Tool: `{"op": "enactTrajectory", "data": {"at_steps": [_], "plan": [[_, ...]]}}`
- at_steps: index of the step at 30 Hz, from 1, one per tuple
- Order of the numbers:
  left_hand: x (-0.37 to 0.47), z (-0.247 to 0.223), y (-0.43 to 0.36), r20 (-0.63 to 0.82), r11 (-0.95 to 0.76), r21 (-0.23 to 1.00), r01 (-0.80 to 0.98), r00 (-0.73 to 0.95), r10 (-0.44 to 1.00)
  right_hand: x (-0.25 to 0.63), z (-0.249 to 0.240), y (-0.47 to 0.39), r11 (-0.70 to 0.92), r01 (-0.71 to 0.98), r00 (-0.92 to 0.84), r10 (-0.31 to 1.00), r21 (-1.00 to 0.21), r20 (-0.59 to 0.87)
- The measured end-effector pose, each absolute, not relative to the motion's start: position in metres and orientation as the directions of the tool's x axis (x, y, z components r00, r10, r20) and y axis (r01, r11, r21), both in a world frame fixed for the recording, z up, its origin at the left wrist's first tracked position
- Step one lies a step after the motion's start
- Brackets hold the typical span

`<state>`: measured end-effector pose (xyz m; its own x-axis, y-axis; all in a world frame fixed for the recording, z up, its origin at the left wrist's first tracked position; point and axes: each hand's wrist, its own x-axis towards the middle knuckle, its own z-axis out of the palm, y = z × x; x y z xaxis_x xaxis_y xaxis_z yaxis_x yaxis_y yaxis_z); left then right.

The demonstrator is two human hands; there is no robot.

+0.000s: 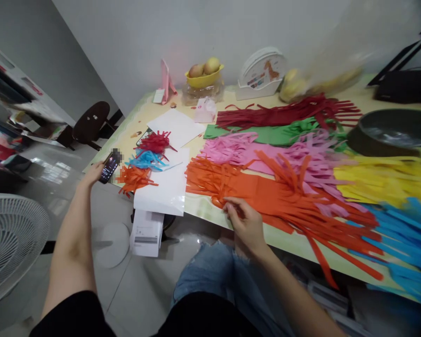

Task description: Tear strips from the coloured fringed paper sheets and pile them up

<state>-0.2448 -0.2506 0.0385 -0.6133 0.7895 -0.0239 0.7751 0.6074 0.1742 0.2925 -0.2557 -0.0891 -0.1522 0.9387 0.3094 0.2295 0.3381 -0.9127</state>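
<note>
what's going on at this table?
A seated person's left hand holds a phone out past the table edge. The right hand is at the fringed orange sheet; whether it pinches a strip is hard to tell. Pink, green and dark red fringed sheets lie behind it. Small red, blue and orange tassel bundles lie to the left, by white paper.
</note>
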Motion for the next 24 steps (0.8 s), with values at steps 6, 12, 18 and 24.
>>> {"op": "enactTrajectory", "data": {"at_steps": [6,12,18,24], "plan": [[-0.244,0.039,-0.245,-0.038,0.692,0.089,0.717,-0.691,0.721,0.293,-0.089,-0.255,0.361,0.24,-0.165,0.93,-0.901,0.328],[-0.24,0.041,-0.234,-0.05,0.748,0.004,0.663,-0.747,0.663,0.292,-0.089,-0.255,0.352,0.234,-0.165,0.933,-0.906,0.32],[-0.234,0.035,-0.218,0.022,0.819,-0.01,0.574,-0.818,0.574,0.292,-0.092,-0.256,0.338,0.211,-0.147,0.939,-0.917,0.312],[-0.245,0.04,-0.218,0.005,0.771,0.027,0.637,-0.771,0.637,0.292,-0.093,-0.257,0.337,0.214,-0.138,0.94,-0.917,0.313]]}}
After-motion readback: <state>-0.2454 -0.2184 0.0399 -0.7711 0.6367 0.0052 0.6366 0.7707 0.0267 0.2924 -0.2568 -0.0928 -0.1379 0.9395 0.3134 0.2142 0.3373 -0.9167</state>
